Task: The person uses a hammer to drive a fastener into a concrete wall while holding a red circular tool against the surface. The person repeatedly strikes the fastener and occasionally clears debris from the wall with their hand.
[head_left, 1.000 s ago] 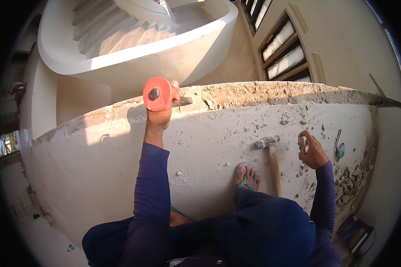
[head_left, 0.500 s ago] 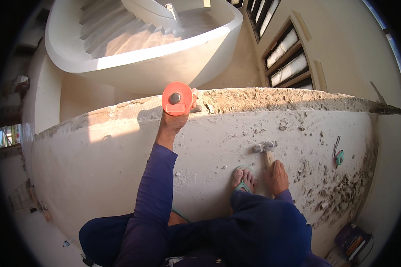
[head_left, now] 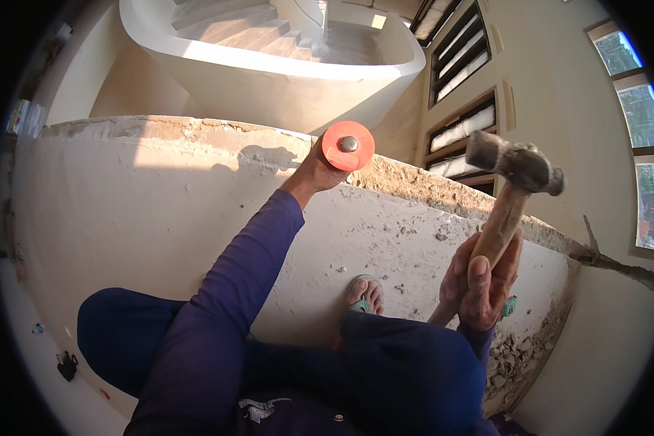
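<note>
My left hand (head_left: 316, 176) is wrapped round a chisel with a round orange-red guard (head_left: 360, 156). Its grey steel striking end pokes up through the middle of the disc; the blade below is hidden. The chisel stands over the rough, chipped edge (head_left: 414, 187) of a pale slab. In my right hand (head_left: 490, 280), fingers closed round the wooden handle, a hammer (head_left: 523, 167) is raised to the right of the chisel, its dusty metal head up and apart from it.
Crumbs and broken chunks (head_left: 512, 360) lie on the slab (head_left: 225, 218) at right. A green tape measure (head_left: 510, 306) shows just past my right hand. My sandalled foot (head_left: 367, 292) rests on the slab. Beyond the edge is a curved white staircase wall (head_left: 283, 83), with windows at right.
The hammer has come up off the slab in my right hand, its head now high. My left hand still grips the chisel by the edge. The whole view has shifted.
</note>
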Available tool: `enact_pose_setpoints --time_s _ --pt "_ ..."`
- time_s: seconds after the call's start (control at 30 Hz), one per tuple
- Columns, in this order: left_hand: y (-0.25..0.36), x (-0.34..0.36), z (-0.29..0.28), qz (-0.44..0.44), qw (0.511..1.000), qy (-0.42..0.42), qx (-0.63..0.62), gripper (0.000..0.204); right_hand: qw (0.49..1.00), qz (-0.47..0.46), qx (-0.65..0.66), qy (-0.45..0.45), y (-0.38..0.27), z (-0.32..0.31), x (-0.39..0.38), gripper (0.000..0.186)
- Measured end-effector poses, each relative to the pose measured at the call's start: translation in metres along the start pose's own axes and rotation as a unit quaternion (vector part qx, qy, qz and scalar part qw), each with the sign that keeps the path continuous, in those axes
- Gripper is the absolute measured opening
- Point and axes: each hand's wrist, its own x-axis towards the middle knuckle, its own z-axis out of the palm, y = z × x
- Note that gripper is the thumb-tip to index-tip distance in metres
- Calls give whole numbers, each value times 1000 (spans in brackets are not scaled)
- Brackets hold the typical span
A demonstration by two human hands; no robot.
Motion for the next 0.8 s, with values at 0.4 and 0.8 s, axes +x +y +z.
enact_pose_setpoints --time_s 0.4,0.8 --pt "21 15 8 40 991 -22 -128 40 882 -30 -409 -231 5 20 58 36" --pt "16 4 -4 -37 998 -45 -21 47 956 -280 -5 -87 -17 45 56 38"
